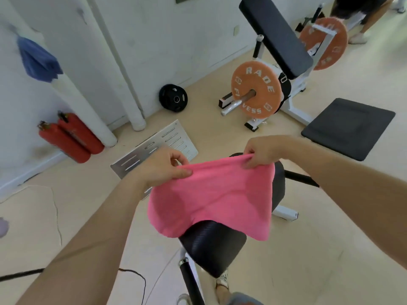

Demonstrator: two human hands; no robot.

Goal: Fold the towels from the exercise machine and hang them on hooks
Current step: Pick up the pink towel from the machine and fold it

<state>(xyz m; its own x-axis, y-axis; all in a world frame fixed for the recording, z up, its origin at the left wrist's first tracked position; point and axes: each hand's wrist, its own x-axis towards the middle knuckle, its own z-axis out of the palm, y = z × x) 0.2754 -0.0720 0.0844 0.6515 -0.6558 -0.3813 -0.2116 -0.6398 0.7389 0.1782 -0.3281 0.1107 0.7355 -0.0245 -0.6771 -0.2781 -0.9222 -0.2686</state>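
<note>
A pink towel (211, 194) hangs in front of me above the black padded seat (211, 245) of an exercise machine. My left hand (163, 166) pinches the towel's upper left corner. At the upper right corner my right hand (262, 150) pinches the edge between thumb and fingers. The top edge runs between both hands and the lower part droops over the seat. On the wall at the upper left a blue towel (37, 58) hangs; its hook is hidden.
Two red fire extinguishers (70, 137) stand by the left wall. A slotted metal plate (154, 146) and a black weight disc (173, 97) lie on the floor. Behind is a bench with orange weight plates (256, 91), a black mat (348, 126), and a person's legs (356, 29).
</note>
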